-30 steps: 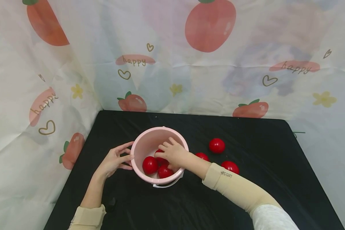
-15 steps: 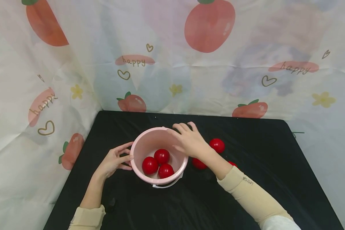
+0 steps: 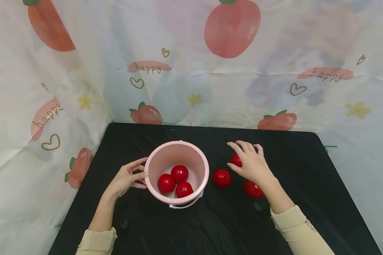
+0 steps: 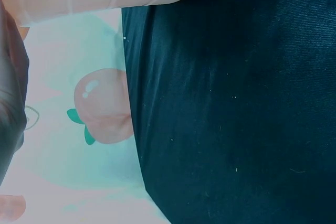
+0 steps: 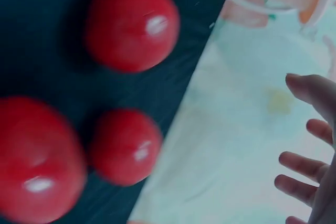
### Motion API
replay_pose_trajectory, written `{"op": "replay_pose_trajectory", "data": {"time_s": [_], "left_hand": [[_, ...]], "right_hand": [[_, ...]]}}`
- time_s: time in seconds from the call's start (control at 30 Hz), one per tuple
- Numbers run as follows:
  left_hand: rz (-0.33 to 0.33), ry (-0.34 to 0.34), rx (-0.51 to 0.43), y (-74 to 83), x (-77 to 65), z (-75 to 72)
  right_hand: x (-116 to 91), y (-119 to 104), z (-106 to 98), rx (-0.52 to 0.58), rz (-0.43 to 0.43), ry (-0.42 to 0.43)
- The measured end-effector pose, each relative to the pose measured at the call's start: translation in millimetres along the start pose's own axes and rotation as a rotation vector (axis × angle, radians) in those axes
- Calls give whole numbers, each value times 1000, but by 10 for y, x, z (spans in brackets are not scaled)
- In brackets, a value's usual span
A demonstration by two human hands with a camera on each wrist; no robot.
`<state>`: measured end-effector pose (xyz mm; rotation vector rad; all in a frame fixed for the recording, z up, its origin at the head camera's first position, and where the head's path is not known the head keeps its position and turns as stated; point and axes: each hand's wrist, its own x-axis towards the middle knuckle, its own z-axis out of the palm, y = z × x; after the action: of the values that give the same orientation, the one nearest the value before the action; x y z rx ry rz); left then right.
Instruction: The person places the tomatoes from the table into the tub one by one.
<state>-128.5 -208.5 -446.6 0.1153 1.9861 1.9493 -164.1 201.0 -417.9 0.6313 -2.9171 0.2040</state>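
Steadying the pink bucket (image 3: pixel 178 152) seems the job of the left grip (image 3: pixel 124 179), its loosely spread fingers touching the outer wall; light pressure should do. Standing right of that grip, the bucket has its mouth up, long axis vertical. The right grip (image 3: pixel 253 163) is wide over a red ball (image 3: pixel 236 160), contact unclear; thumb and fingers should straddle its middle. Being round, it has no long axis.

Bucket (image 3: pixel 166 154): pink; handle (image 3: pixel 184 207): white. Balls (image 3: pixel 222 178): red. Cloth (image 3: pixel 210 226): black. Sleeves (image 3: pixel 301 228): cream. Backdrop (image 3: pixel 185 32): pastel, bears red fruit (image 3: pixel 232 30), yellow flowers (image 3: pixel 358 109).
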Motion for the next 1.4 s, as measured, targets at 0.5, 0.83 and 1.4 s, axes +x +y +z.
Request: {"op": "replay_pose_trajectory", "data": {"time_s": [0.5, 0.83, 1.4], "left_hand": [[-8, 6, 3, -3, 1, -1], [-8, 11, 6, 7, -8, 6], [-17, 21, 3, 12, -7, 14]], "right_hand": [[-796, 477, 432, 39, 213, -124], [-1031, 537, 682, 54, 281, -179], [-1082, 590, 836, 81, 305, -181]]}}
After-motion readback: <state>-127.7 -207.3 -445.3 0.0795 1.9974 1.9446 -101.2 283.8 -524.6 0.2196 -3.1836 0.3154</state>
